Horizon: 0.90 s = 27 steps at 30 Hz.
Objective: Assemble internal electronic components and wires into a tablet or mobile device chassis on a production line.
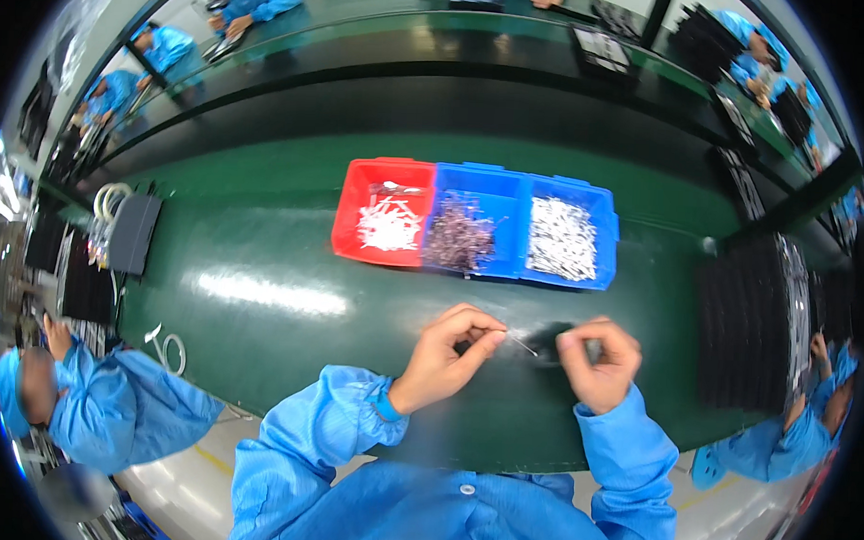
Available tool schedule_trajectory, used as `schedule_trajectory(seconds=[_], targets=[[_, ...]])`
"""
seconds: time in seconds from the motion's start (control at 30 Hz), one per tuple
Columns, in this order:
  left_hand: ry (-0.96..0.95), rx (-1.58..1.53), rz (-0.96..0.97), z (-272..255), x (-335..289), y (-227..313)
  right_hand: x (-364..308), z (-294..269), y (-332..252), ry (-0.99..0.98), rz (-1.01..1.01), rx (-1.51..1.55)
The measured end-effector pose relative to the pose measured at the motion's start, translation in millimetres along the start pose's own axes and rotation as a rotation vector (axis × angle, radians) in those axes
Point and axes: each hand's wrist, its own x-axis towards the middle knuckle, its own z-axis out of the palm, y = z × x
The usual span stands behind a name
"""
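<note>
Above the green table, my left hand [446, 354] is closed in a pinch, thumb against forefinger. Between those fingertips is a thin metallic pin-like piece [522, 343], its small end pointing toward my right hand [602, 364]. That right hand is closed too, thumb and forefinger together, apart from the piece; whatever it may hold is too small to make out. Beyond both hands stand a red bin [342, 217] with white slender parts, a blue bin [509, 256] with a heap of brownish thin parts, and another blue bin [608, 240] with small white-and-dark pieces.
Stacked black trays [749, 324] stand at the table's right side. A grey box [134, 233] with cables is at the left, near a loose white cable [174, 354]. A dark shelf [400, 102] spans the back. Blue-clad co-workers sit left, right and beyond.
</note>
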Motion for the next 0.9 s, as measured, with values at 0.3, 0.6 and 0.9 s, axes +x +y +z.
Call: schedule_trajectory(seconds=[0.3,0.6,0.9], targets=[[-0.016,0.005,0.056,8,4,8,28,-98,113,0.384,0.340,0.135],[-0.055,-0.036,-0.005,3,-1,11,101,-155,205,0.314,0.425,-0.129],[-0.009,0.000,0.041,5,1,7,81,-124,188,0.213,0.126,-0.423]])
